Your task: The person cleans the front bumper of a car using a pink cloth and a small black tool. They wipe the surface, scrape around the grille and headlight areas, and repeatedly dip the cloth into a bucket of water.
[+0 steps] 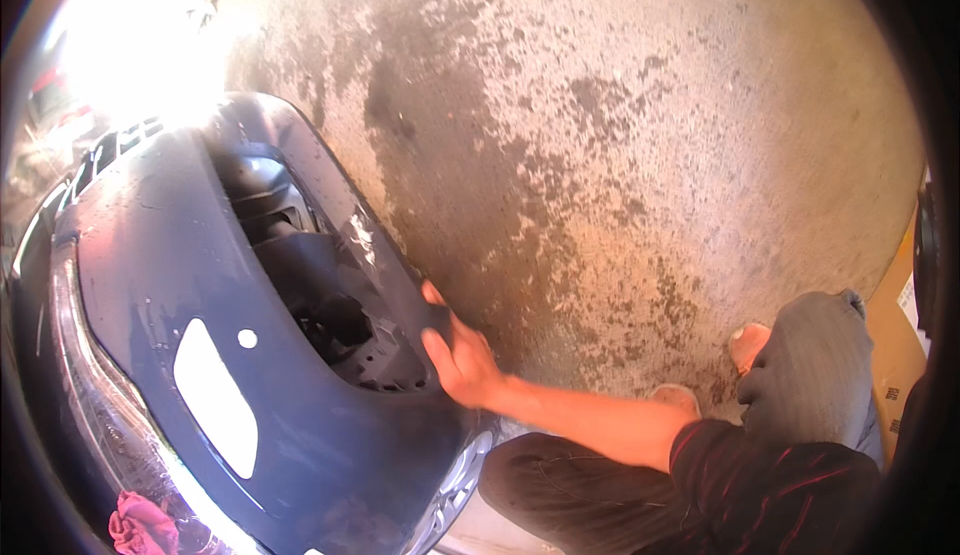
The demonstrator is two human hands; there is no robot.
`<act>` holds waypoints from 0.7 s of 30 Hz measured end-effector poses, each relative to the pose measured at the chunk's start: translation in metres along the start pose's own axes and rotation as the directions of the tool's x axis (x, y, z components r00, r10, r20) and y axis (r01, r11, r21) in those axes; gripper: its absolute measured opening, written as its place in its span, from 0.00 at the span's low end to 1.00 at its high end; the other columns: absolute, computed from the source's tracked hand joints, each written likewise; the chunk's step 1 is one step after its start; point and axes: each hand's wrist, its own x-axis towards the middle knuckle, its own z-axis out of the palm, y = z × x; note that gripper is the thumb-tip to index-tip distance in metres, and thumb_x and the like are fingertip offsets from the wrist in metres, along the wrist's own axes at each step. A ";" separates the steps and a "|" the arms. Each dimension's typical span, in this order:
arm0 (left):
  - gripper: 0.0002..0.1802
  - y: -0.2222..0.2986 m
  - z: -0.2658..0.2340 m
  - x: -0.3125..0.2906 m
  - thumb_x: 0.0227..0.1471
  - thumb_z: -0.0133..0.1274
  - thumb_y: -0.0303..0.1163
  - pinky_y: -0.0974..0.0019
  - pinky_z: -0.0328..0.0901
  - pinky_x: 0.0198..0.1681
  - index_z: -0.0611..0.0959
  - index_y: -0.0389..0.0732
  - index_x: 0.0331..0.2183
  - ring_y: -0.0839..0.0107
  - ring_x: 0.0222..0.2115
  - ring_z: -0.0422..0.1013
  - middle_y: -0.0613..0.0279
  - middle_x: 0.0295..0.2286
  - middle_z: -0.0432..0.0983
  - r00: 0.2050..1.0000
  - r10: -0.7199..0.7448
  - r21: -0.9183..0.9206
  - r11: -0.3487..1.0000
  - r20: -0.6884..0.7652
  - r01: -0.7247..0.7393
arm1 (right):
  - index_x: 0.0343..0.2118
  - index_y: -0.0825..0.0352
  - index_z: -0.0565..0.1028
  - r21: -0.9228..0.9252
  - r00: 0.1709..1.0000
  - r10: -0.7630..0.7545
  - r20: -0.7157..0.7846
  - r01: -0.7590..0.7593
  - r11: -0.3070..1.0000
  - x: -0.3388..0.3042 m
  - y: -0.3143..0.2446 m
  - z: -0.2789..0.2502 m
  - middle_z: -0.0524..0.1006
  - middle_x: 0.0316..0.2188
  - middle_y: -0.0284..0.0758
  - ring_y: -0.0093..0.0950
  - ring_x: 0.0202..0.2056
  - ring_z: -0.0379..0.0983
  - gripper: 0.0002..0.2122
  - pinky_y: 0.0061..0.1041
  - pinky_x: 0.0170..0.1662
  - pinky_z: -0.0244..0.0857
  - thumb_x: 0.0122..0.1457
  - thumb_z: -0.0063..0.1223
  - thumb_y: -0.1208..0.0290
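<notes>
And there's the right hand [465,370], bare arm [600,425] stretched nearly straight, running from the fingers off to the right into a dark sleeve [780,485] threaded with red lines. The fingers are curled on the outer rim of the car bumper cover [330,465], the thumb [437,347] just below them on the rim's face: a grasp on the edge. The bumper cover spreads out to the left of the fingers, dark blue and glossy, scuffed pale on the rim just above them. Left of the fingers gapes a long opening [350,320] with black parts inside; farther left, a white slanted panel [215,400], a small white round spot [247,339] and a shiny chrome strip [95,385]. Far below and left, a crumpled pink cloth [145,525].
</notes>
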 end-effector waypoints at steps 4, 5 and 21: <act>0.29 0.003 0.007 0.013 0.54 0.64 0.43 0.41 0.74 0.56 0.86 0.32 0.51 0.45 0.52 0.79 0.39 0.52 0.81 0.999 0.016 0.011 1.000 0.043 -0.016 | 0.77 0.65 0.59 0.037 0.973 0.191 0.132 -0.197 0.980 0.072 -0.019 0.006 0.74 0.66 0.58 0.60 0.67 0.70 0.33 0.47 0.70 0.64 0.79 0.39 0.48; 0.28 0.003 0.009 0.011 0.54 0.64 0.43 0.41 0.74 0.56 0.86 0.32 0.51 0.45 0.52 0.79 0.39 0.52 0.81 0.999 0.012 0.019 1.000 0.048 -0.013 | 0.78 0.67 0.58 0.061 0.985 0.150 0.085 -0.156 0.986 0.055 -0.012 0.006 0.70 0.70 0.57 0.57 0.70 0.66 0.34 0.44 0.72 0.61 0.79 0.39 0.47; 0.27 0.002 0.022 0.023 0.54 0.65 0.43 0.40 0.75 0.55 0.88 0.33 0.49 0.44 0.51 0.79 0.39 0.51 0.82 0.999 0.041 0.032 0.999 0.033 -0.042 | 0.80 0.71 0.51 0.029 0.966 0.240 0.096 -0.244 0.969 -0.053 0.004 0.001 0.54 0.79 0.55 0.50 0.80 0.50 0.43 0.45 0.81 0.45 0.76 0.44 0.41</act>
